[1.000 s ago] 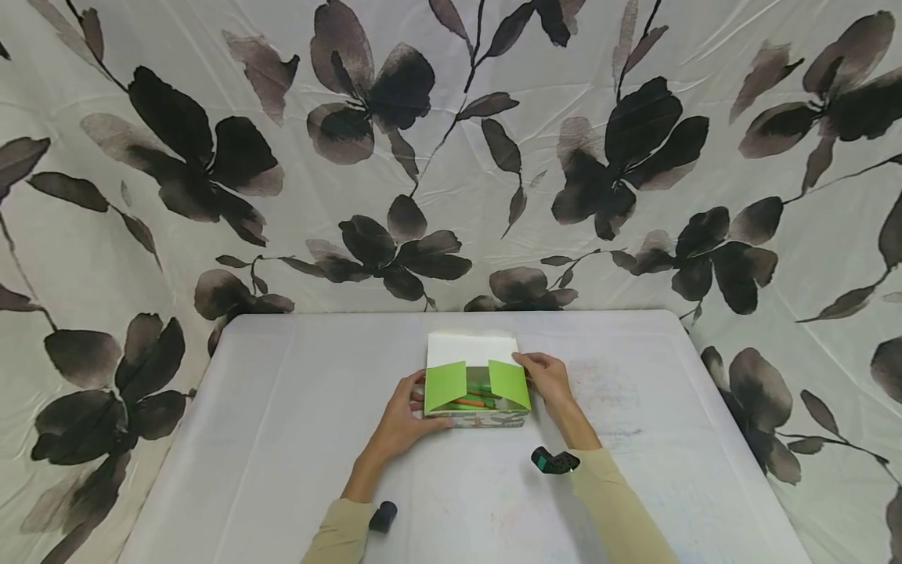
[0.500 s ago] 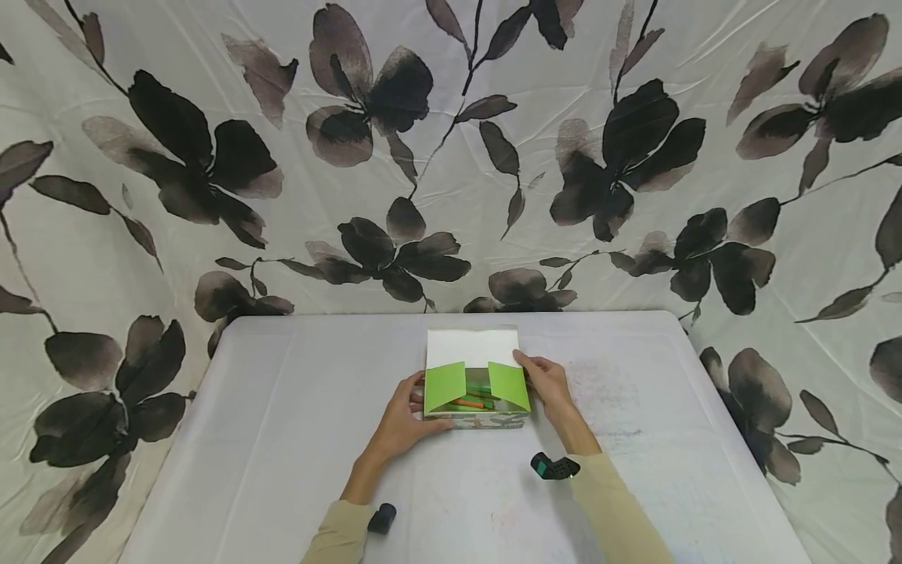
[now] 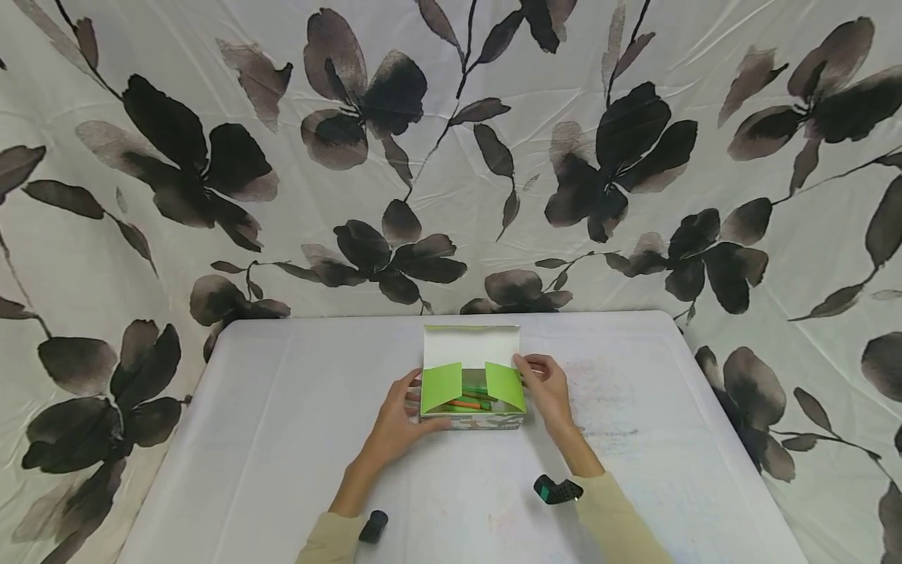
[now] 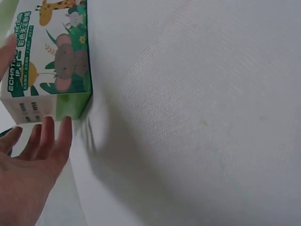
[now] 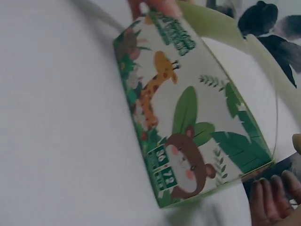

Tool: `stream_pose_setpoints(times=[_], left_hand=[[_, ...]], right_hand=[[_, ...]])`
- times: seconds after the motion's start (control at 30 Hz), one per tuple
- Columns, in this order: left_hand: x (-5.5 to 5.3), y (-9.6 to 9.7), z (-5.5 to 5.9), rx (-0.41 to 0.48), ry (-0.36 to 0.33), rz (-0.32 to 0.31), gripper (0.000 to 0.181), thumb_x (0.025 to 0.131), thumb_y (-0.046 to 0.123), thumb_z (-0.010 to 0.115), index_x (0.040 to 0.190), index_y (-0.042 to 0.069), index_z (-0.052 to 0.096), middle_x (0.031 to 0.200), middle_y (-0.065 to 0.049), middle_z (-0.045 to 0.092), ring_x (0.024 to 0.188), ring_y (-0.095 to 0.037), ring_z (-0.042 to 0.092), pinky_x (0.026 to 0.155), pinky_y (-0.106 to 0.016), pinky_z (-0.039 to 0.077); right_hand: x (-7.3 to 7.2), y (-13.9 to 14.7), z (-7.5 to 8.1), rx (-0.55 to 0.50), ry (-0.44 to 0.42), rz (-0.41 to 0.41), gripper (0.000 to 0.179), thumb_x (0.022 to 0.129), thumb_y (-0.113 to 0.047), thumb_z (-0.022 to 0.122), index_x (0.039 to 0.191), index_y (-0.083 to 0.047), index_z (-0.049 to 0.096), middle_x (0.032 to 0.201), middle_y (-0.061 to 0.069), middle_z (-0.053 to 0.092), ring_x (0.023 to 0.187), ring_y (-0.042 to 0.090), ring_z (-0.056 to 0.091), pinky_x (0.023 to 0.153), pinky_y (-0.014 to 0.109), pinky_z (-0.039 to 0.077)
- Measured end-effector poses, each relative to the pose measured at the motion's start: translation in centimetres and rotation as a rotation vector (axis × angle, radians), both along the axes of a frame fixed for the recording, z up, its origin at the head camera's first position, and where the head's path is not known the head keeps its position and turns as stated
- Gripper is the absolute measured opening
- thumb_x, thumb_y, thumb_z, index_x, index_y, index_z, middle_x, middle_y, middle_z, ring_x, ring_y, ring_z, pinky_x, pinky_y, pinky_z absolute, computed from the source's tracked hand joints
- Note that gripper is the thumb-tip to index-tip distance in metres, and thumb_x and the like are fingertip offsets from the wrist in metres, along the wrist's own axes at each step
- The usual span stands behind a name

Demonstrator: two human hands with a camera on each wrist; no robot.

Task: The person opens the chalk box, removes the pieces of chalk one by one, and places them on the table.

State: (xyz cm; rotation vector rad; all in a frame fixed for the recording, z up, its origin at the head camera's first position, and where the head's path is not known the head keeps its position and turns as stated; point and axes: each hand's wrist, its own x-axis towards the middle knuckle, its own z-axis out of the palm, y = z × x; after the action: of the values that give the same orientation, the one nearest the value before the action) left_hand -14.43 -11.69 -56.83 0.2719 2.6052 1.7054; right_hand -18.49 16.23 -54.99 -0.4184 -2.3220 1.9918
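Note:
A cardboard box (image 3: 486, 421) printed with cartoon animals stands on the table, its white-lined lid (image 3: 472, 345) raised at the back. Two green flaps (image 3: 441, 386) lean inward over the opening. Between them show green and orange sticks (image 3: 470, 404), partly hidden. My left hand (image 3: 395, 427) holds the box's left end, thumb at the front and fingers at the side. At the far right corner is my right hand (image 3: 553, 392), thumb tip at the lid's edge. In the right wrist view, its loosely bent fingers (image 5: 270, 197) are beside the box's end.
The white-covered table (image 3: 296, 392) spreads around the box, with faint coloured smudges on its right side. Behind it hangs a white curtain (image 3: 493, 180) with dark flowers. A black band (image 3: 558, 490) shows by the right sleeve, another dark device (image 3: 373, 526) by the left.
The lid has tipped up more, and a green edge now shows along its top. Both hands stay at the box; the head view has shifted slightly.

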Motion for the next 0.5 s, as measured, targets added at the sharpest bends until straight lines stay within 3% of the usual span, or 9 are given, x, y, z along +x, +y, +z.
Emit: stream_pose_setpoints(times=[0.13, 0.23, 0.5], left_hand=[[0.3, 0.1, 0.2, -0.024, 0.116, 0.028, 0.088, 0.081, 0.028, 0.090, 0.152, 0.004, 0.044, 0.135, -0.015, 0.053, 0.109, -0.028, 0.057, 0.091, -0.051, 0.055], [0.5, 0.3, 0.5, -0.053, 0.204, 0.059, 0.078, 0.083, 0.024, 0.089, 0.147, 0.001, 0.049, 0.132, -0.015, 0.055, 0.107, -0.028, 0.058, 0.089, -0.050, 0.056], [1.5, 1.1, 1.1, -0.071, 0.313, 0.119, 0.064, 0.082, 0.017, 0.089, 0.137, 0.002, 0.060, 0.126, -0.014, 0.060, 0.105, -0.030, 0.060, 0.085, -0.052, 0.056]], right_hand=[[1.0, 0.1, -0.2, 0.062, 0.159, -0.030, 0.043, 0.096, -0.037, 0.075, 0.121, -0.003, 0.066, 0.115, 0.013, 0.067, 0.103, 0.020, 0.063, 0.085, 0.021, 0.053], [1.7, 0.1, -0.4, 0.082, 0.256, -0.010, 0.042, 0.096, -0.032, 0.076, 0.122, -0.001, 0.066, 0.115, 0.012, 0.067, 0.105, 0.019, 0.062, 0.087, 0.019, 0.052], [3.6, 0.0, -0.9, 0.248, 0.471, 0.094, 0.031, 0.093, -0.017, 0.080, 0.118, -0.004, 0.068, 0.116, 0.007, 0.066, 0.109, 0.024, 0.062, 0.092, 0.032, 0.055]])
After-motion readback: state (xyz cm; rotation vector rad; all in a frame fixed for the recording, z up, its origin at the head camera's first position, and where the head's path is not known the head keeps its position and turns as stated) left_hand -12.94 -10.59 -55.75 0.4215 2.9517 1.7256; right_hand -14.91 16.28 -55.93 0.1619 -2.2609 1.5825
